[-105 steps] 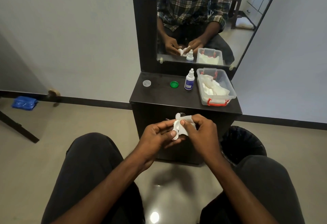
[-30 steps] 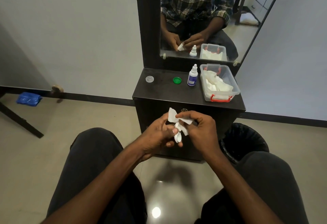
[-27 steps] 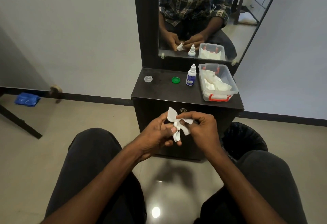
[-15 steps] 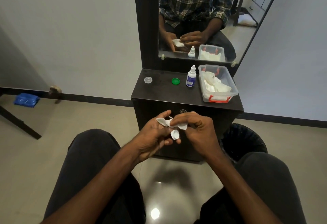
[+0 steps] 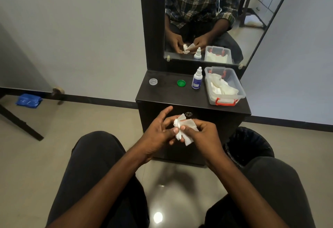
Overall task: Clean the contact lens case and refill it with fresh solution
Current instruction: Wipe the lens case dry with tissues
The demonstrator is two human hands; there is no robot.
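My left hand (image 5: 158,132) and my right hand (image 5: 203,134) meet in front of the black cabinet, above my lap. Between them is a white tissue (image 5: 187,128) bunched around the white contact lens case (image 5: 178,136), which is mostly hidden. The left fingers grip the case from the left with the index finger raised. My right thumb and fingers press the tissue onto it. On the cabinet top stand a small solution bottle (image 5: 196,81) with a blue label, a green cap (image 5: 181,83) and a clear cap (image 5: 153,81).
A clear plastic box (image 5: 239,90) with red clips holds white tissues at the right of the black cabinet top (image 5: 162,94). A mirror (image 5: 252,20) rises behind it. A black bin (image 5: 248,143) stands on the floor at the right. My knees frame the floor.
The tissue has been bunched up over the case, which showed below my fingers half a second ago. My left index finger has lifted away.
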